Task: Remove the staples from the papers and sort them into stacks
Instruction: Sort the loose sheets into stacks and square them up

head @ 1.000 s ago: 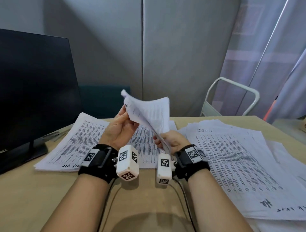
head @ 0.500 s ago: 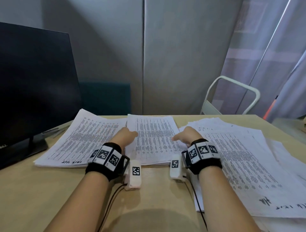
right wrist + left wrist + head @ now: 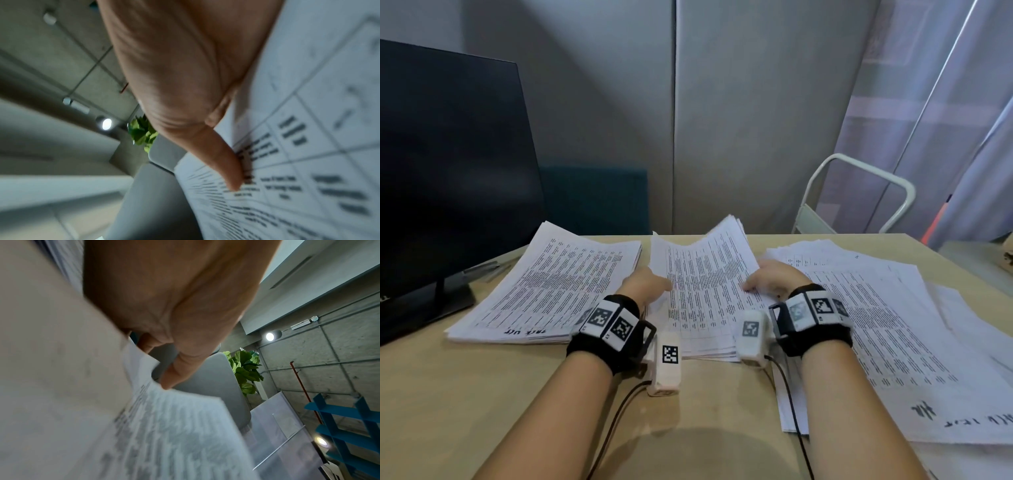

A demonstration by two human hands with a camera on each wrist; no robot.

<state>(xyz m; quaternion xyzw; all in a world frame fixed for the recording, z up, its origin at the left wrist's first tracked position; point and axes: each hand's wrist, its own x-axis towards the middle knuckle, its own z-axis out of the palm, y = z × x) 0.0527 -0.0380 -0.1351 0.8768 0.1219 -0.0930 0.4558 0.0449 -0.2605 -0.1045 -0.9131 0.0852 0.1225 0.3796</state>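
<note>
My left hand (image 3: 645,286) sits at the left edge of the middle stack (image 3: 705,291), thumb lying on the top sheet, the other fingers (image 3: 148,344) curled down past the edge, so I am gripping that side of the papers. My right hand (image 3: 774,279) grips the right edge the same way: thumb (image 3: 228,164) pressed flat on the printed table, the rest of the fingers hidden under or behind the sheets. Between my two hands the top sheets bow, and their far right corner lifts off the stack while the near edge lies flat, close to the wrist cameras.

The left stack (image 3: 558,284) lies just beside the middle one, its right edge almost touching my left hand, its far left corner near the foot of the monitor (image 3: 448,178). The right stack (image 3: 876,325) is looser, sheets fanned and slipping past each other, and its left edge runs under my right wrist. It spreads out to the right side of the worktop (image 3: 482,394).

Bare worktop shows toward me, in front of the stacks and between my forearms, crossed by two black cables (image 3: 791,394). Beyond the far edge stand a grey wall panel and a white chair frame (image 3: 859,192). I can make out no staple at this blur.
</note>
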